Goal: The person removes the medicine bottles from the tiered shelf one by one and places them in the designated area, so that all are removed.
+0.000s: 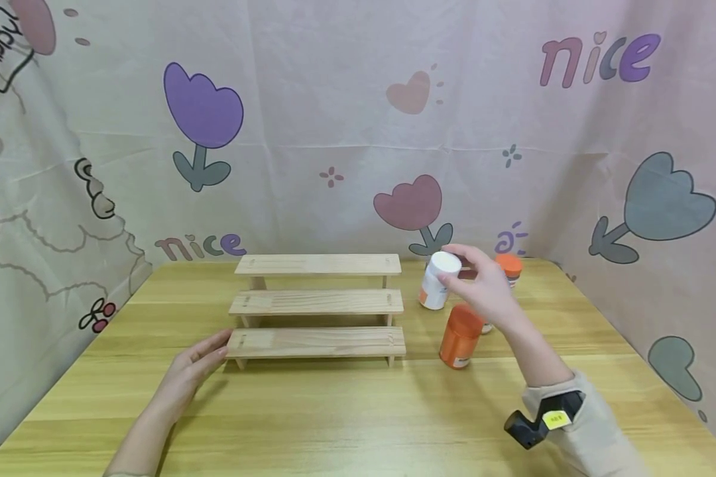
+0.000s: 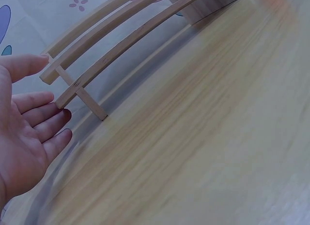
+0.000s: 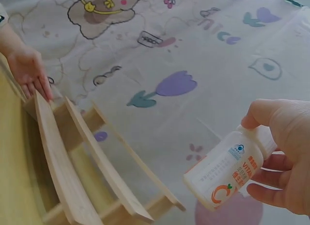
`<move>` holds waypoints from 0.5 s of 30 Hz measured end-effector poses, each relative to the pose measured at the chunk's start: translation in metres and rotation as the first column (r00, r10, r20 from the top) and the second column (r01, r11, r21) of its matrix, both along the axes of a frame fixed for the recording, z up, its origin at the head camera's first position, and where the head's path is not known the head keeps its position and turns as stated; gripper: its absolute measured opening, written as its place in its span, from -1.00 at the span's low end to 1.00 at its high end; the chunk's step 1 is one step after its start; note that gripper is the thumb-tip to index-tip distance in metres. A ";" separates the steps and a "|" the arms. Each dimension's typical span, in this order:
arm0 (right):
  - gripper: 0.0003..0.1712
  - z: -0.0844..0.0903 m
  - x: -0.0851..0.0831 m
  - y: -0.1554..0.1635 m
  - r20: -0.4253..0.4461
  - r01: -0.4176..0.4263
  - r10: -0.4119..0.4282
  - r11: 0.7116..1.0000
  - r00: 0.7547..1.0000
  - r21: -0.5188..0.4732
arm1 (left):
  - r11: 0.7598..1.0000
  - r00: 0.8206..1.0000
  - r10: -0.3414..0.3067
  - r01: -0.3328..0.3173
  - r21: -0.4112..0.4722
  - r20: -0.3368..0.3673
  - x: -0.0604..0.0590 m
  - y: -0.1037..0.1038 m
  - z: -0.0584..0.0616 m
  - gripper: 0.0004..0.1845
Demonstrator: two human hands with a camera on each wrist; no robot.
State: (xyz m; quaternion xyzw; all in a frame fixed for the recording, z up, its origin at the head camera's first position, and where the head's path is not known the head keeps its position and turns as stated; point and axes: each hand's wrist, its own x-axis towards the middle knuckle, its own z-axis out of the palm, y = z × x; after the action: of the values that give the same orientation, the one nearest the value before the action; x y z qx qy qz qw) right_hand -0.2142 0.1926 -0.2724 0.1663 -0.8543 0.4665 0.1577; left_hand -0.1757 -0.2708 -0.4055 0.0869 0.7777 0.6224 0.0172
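A white vitamin bottle [image 1: 434,285] with an orange and blue label tilts in my right hand [image 1: 483,285], pinched near its cap between thumb and fingers. The right wrist view shows the bottle [image 3: 225,169] held off the table, to the side of the three-step wooden shelf [image 1: 316,341]. My left hand [image 1: 193,371] touches the left end of the shelf's lowest step. In the left wrist view that hand [image 2: 29,133] has its fingers extended against the step ends. Below my right hand stands an orange bottle [image 1: 461,338].
Behind my right hand stands another bottle with an orange cap [image 1: 510,265]. One more bottle is mostly hidden behind the front orange bottle. A patterned cloth [image 1: 322,119] hangs along the back of the wooden table [image 1: 310,424].
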 end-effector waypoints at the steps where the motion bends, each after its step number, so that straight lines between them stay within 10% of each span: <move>1: -0.49 0.001 0.001 0.004 -0.007 0.010 -0.010 1.000 1.000 -0.001 | 1.000 1.000 -0.001 0.001 -0.002 0.002 0.000 0.000 0.000 -0.41; 15: -0.51 0.003 0.012 0.054 -0.091 0.141 -0.137 0.990 0.986 0.031 | 1.000 1.000 0.003 -0.003 0.011 -0.002 -0.001 0.000 -0.002 -0.41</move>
State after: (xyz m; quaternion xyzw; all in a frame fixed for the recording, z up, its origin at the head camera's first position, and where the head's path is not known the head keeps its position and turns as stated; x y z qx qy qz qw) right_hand -0.2018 0.2468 -0.2693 0.1299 -0.8646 0.4303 0.2245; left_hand -0.1766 -0.2710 -0.4075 0.0867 0.7745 0.6264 0.0150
